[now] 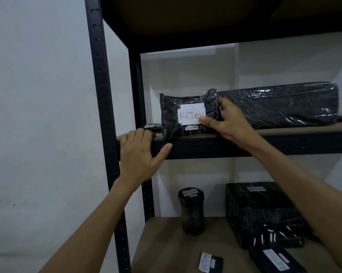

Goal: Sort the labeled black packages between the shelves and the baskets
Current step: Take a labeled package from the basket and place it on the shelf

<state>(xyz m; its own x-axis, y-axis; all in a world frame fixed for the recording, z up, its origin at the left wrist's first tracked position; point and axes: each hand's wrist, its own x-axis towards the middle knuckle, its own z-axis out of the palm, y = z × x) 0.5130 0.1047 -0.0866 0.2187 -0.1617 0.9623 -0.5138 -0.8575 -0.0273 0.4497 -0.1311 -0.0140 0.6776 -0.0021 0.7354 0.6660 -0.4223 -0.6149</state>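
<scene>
- Right hand [228,120] pinches the "RETURN" package [187,115], upright at the upper shelf [284,133] front edge.
- Left hand [138,154], fingers together, clasps that shelf's edge.
- Pale wall [38,95] to the left.

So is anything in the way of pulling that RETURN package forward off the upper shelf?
Nothing visible blocks it. The right hand already grips the RETURN package at the shelf's front edge. The left hand rests on the shelf rail just left of it, clear of the path forward.

Pretty sure I'm looking at a stockroom: black metal shelving rack [102,115] against a bare white wall [38,95], wrapped black packages [276,105] with handwritten labels [190,116] on its boards.
</scene>
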